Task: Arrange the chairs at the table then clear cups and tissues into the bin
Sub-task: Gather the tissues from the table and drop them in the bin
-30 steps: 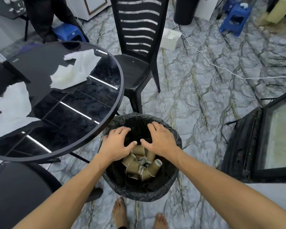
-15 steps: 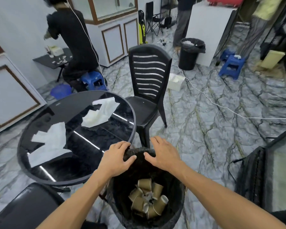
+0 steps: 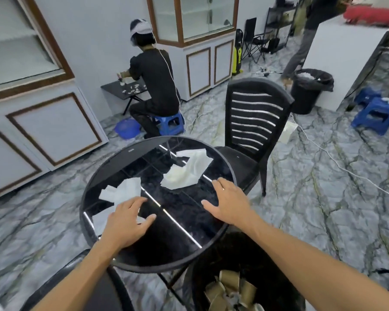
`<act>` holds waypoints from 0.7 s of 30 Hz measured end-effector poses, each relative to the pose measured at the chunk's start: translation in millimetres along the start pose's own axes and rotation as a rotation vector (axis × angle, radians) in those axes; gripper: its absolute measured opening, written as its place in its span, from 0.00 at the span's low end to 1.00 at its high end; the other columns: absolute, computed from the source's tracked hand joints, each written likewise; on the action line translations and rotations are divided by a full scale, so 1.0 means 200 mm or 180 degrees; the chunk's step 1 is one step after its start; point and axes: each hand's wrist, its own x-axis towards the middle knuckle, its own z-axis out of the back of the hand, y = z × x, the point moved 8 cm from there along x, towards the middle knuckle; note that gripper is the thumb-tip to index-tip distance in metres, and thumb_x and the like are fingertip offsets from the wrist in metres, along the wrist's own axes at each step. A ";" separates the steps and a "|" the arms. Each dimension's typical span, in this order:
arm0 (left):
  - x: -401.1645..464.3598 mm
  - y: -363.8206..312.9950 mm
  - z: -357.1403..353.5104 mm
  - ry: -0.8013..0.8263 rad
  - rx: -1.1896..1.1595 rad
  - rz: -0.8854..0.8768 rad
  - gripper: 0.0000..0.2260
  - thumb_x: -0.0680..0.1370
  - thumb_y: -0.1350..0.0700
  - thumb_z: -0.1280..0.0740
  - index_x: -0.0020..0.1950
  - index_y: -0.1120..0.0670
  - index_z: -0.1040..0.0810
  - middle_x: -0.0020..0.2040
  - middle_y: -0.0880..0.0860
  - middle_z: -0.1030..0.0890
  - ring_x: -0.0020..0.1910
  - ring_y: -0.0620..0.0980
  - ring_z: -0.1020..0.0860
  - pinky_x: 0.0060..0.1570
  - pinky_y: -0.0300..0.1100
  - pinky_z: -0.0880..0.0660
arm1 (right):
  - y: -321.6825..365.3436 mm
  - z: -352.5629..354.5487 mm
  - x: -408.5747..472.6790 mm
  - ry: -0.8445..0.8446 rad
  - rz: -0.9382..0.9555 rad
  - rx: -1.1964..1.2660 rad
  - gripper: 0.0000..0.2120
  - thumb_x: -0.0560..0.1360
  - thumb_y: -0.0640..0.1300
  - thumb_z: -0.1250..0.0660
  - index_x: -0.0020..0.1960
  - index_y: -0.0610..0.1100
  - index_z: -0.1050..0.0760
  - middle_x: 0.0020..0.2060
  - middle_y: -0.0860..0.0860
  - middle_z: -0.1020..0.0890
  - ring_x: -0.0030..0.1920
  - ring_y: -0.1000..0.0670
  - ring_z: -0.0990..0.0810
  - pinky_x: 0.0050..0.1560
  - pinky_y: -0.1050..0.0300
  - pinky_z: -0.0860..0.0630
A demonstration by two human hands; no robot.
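No readable writing is seen. Both hands are held spread and empty over the round black table point(image 3: 94, 223): one tissue point(image 3: 124, 191) partly under the left hand point(image 3: 127, 223), another tissue point(image 3: 186, 171) just beyond the right hand point(image 3: 230, 202). Brown paper cups point(image 3: 230, 290) lie in the bin point(image 3: 276, 277) below the right forearm.

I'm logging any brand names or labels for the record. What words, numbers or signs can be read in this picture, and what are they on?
None can be read.
Round black table: small pale marks near its far rim, too small and blurred to read.
Paper cups in the bin: no print shows.
Tissues: plain white.
Yellow appliance by the cabinet: no legible label.
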 end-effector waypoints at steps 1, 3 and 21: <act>0.03 0.07 0.00 0.0008 0.0003 0.0078 0.34 0.71 0.29 0.44 0.72 0.45 0.31 0.73 0.45 0.29 0.72 0.52 0.32 0.66 0.57 0.28 | 0.02 -0.03 0.07 0.0025 -0.0003 -0.0022 0.37 0.75 0.68 0.44 0.74 0.43 0.38 0.71 0.46 0.31 0.70 0.44 0.32 0.68 0.47 0.31; 0.08 0.20 0.00 0.0065 0.0041 0.0241 0.33 0.73 0.30 0.41 0.74 0.44 0.32 0.76 0.46 0.33 0.75 0.53 0.36 0.69 0.60 0.31 | 0.05 -0.08 0.20 0.0031 -0.0001 -0.0098 0.38 0.74 0.70 0.46 0.73 0.44 0.38 0.70 0.46 0.31 0.69 0.44 0.31 0.67 0.46 0.31; 0.55 0.58 -0.38 0.0197 0.0237 -0.0018 0.42 0.69 0.20 0.53 0.80 0.37 0.54 0.82 0.45 0.58 0.81 0.53 0.61 0.76 0.66 0.60 | 0.03 -0.61 1.06 0.0558 -0.0349 -0.0283 0.59 0.58 0.86 0.52 0.78 0.56 0.63 0.80 0.41 0.55 0.78 0.37 0.56 0.75 0.34 0.53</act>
